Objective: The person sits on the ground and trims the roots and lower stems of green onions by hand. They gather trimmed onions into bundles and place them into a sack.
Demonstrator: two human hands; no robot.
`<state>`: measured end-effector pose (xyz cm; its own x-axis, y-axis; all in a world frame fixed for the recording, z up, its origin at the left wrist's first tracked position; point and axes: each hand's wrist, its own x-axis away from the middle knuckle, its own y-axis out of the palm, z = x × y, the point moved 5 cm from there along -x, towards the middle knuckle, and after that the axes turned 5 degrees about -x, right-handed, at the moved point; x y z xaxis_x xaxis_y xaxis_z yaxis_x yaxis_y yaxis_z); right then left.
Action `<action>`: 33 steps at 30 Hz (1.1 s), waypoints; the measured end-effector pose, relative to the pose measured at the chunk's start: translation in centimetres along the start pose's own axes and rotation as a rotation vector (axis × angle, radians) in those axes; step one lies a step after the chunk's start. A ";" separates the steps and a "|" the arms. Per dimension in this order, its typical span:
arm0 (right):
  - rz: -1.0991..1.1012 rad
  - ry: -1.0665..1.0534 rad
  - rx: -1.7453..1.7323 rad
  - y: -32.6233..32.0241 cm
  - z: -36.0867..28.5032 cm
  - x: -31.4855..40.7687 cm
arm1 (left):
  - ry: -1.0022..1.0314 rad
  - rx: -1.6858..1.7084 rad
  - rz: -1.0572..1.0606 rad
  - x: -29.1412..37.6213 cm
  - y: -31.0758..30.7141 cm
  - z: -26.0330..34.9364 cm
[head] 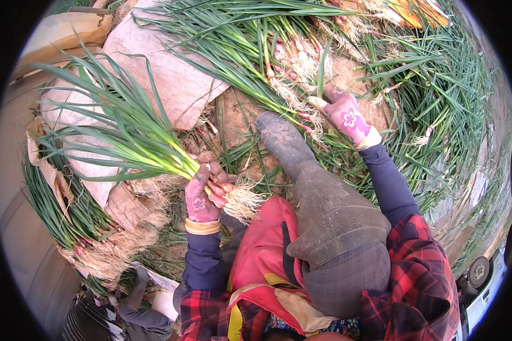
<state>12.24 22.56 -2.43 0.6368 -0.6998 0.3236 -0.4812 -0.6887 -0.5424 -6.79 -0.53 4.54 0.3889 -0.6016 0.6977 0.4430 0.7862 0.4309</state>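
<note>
A bunch of red-bulbed spring onions (166, 145) is gripped near its bulbs in my left hand (202, 192), which wears a pink flowered glove. Its long green leaves fan out to the upper left, and pale roots (242, 202) hang beyond the fingers to the right. Over the ground beyond my boot, my right hand (345, 113), in a matching glove, pinches a single green leaf (321, 70) between thumb and fingers. Just left of that hand lies a loose pile of spring onions (243, 55), bulbs and roots turned toward it.
Stripped leaves (443, 98) are heaped along the right. Bundled spring onions (81, 217) lie at left, partly under pale sacking (170, 72). My rubber boot (324, 179) stretches forward between my hands. Another person's sleeve (143, 315) shows at lower left, a vehicle (484, 294) at lower right.
</note>
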 end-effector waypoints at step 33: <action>-0.288 0.257 -0.278 0.3 -0.8 -13.4 | -0.136 0.213 -0.186 -3.4 -0.9 -4.7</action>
<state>3.13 31.57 -6.30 0.6151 -0.4727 0.6310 -0.4722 -0.8618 -0.1853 -4.71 0.18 -0.92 0.1996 -0.7246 0.6596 0.3113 0.6852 0.6585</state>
